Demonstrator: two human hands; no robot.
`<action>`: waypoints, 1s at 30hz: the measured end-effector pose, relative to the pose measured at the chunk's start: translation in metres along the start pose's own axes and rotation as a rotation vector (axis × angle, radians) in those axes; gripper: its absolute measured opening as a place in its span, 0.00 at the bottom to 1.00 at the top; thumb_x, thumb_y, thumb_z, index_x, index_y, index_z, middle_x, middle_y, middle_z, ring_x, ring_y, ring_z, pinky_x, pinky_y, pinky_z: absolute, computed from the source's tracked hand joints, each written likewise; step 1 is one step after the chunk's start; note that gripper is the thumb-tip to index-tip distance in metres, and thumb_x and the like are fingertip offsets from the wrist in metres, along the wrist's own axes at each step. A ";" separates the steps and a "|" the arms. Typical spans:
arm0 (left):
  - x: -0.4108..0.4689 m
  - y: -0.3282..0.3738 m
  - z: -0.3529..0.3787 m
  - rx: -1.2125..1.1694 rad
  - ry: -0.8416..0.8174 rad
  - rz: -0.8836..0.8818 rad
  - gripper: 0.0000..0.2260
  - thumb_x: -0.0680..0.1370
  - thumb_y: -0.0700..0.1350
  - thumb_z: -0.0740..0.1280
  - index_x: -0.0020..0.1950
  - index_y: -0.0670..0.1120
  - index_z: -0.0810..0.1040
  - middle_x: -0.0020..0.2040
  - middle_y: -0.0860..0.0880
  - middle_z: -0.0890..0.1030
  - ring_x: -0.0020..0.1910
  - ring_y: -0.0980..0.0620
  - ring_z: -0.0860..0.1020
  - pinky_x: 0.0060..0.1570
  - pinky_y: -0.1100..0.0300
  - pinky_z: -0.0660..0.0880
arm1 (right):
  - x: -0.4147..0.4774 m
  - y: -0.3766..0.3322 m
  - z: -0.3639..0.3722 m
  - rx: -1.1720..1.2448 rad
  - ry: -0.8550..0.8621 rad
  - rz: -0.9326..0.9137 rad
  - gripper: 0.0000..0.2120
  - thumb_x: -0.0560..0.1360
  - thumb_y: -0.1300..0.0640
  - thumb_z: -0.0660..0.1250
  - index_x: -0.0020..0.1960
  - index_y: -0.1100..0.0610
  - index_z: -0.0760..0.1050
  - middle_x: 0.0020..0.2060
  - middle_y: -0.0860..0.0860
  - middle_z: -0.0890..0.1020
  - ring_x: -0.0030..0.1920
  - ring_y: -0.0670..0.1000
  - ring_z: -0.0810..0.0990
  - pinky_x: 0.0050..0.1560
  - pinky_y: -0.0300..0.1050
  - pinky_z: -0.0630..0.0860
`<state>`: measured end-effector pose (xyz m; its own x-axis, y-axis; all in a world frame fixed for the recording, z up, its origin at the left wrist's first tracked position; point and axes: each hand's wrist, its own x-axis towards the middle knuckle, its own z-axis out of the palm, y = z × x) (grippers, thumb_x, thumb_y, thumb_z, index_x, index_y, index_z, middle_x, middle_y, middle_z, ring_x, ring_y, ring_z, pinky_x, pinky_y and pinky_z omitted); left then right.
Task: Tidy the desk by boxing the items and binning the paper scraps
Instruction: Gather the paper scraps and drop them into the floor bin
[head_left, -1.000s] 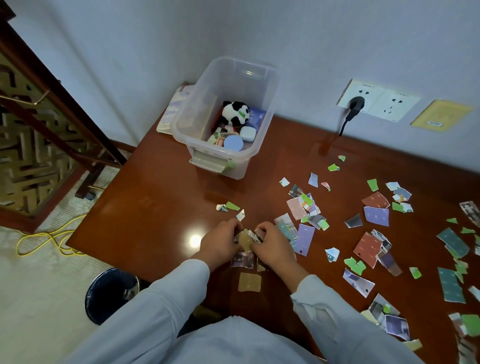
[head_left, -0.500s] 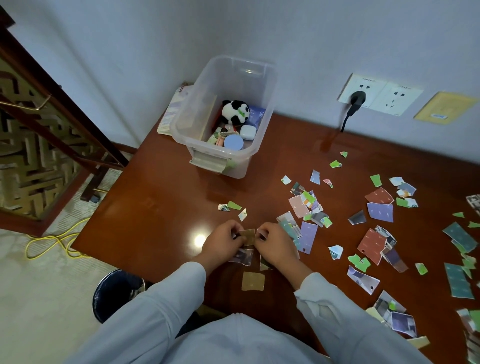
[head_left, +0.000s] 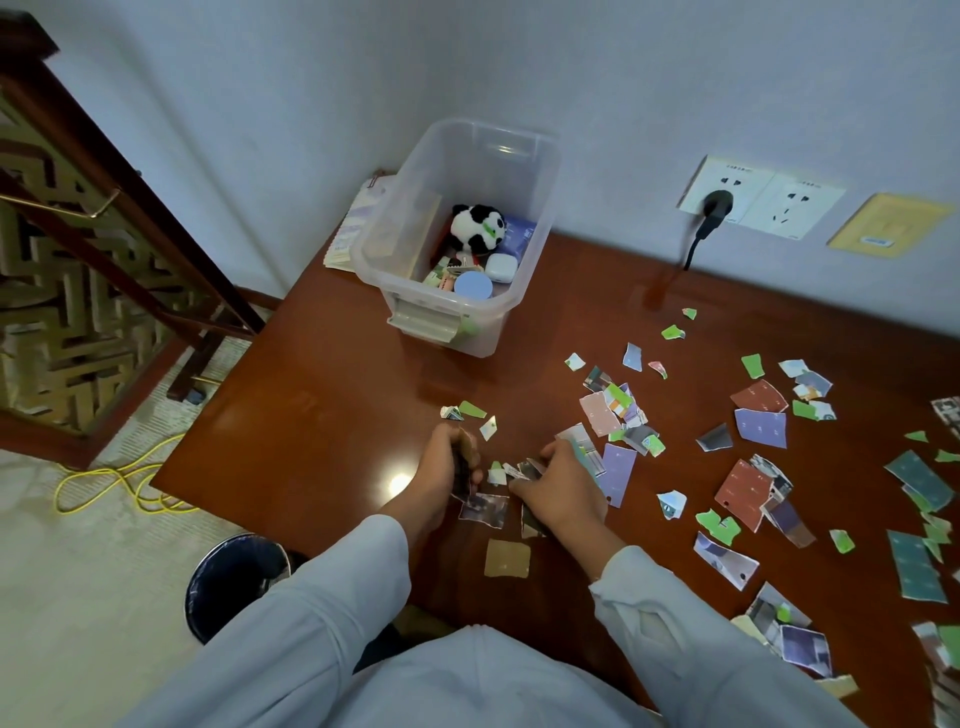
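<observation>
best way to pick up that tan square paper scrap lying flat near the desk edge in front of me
Probably by its near edge. The tan square paper scrap lies flat on the glossy brown wooden desk, apart from other scraps, so there is nothing to pinch from above. Press a fingertip on it, slide it toward the desk's near edge just below it, and pinch the overhanging edge from your own side. The right hand is closest.

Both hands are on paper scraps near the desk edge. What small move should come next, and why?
Probably the left hand, closed on scraps, should carry them to the bin just off the desk edge, since the right hand looks full too.
</observation>
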<state>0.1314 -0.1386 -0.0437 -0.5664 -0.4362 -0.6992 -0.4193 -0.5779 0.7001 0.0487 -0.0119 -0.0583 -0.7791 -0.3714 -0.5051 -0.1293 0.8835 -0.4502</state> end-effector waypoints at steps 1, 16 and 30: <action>0.001 -0.001 -0.001 -0.037 -0.012 -0.018 0.18 0.79 0.49 0.50 0.32 0.45 0.68 0.29 0.47 0.67 0.25 0.51 0.67 0.29 0.61 0.64 | 0.000 0.000 0.000 -0.018 0.005 0.006 0.21 0.72 0.47 0.72 0.60 0.49 0.67 0.54 0.48 0.79 0.54 0.51 0.78 0.41 0.42 0.71; 0.007 -0.015 -0.007 0.503 0.097 0.033 0.10 0.78 0.42 0.59 0.41 0.46 0.78 0.45 0.47 0.80 0.44 0.51 0.77 0.41 0.60 0.72 | 0.013 -0.005 0.003 -0.053 0.032 -0.033 0.08 0.72 0.54 0.72 0.46 0.49 0.73 0.43 0.48 0.79 0.43 0.50 0.78 0.35 0.40 0.71; 0.022 -0.019 -0.008 1.054 0.011 0.274 0.16 0.74 0.48 0.72 0.59 0.57 0.74 0.58 0.56 0.77 0.54 0.53 0.77 0.52 0.58 0.75 | 0.021 -0.011 -0.006 0.750 -0.084 0.187 0.13 0.77 0.64 0.65 0.58 0.51 0.71 0.54 0.50 0.75 0.51 0.51 0.76 0.35 0.36 0.72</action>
<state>0.1326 -0.1434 -0.0736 -0.7292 -0.4694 -0.4979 -0.6804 0.4200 0.6005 0.0305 -0.0279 -0.0596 -0.6941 -0.2822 -0.6623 0.4728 0.5151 -0.7149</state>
